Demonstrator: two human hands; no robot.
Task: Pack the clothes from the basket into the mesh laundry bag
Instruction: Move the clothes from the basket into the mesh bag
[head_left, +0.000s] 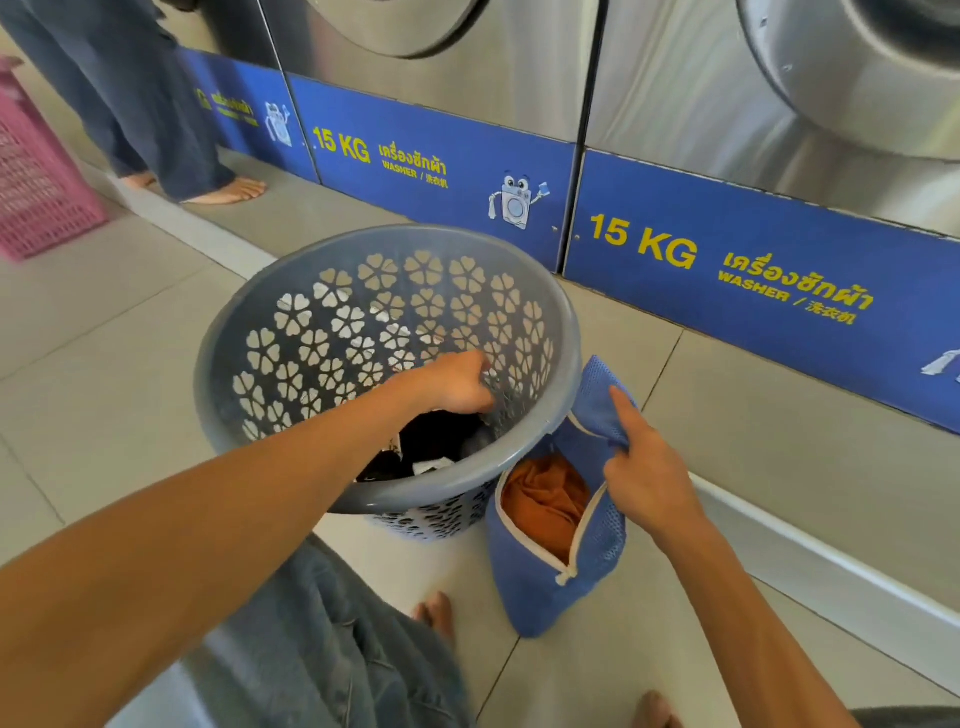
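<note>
This is a self-service laundromat. A row of steel front-loading washers (519, 78) stands along the wall, each with a blue panel (441, 161) below its door reading "15 KG WASHER". Before the washers, laundry baskets (291, 332) sit on the tiled floor (104, 322).
</note>
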